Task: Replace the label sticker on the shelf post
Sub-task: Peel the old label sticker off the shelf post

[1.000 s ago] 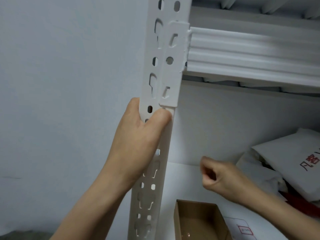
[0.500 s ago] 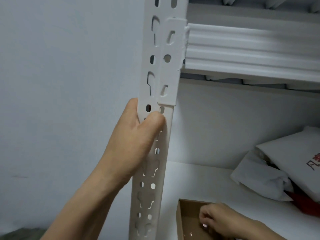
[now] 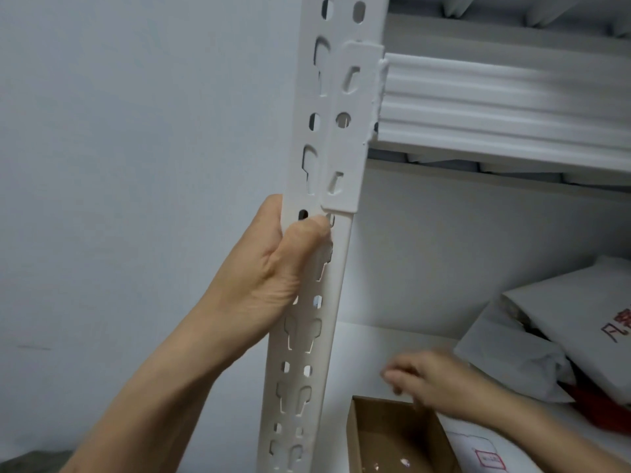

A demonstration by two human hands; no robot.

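Where it dipped, right hand (image 3: 430,380) higher.

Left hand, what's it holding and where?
The left hand grips the white shelf post just below the beam bracket, thumb across its front.

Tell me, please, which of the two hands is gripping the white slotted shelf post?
The left hand, wrapped around the white slotted metal shelf post; the right hand hovers over the brown cardboard box.
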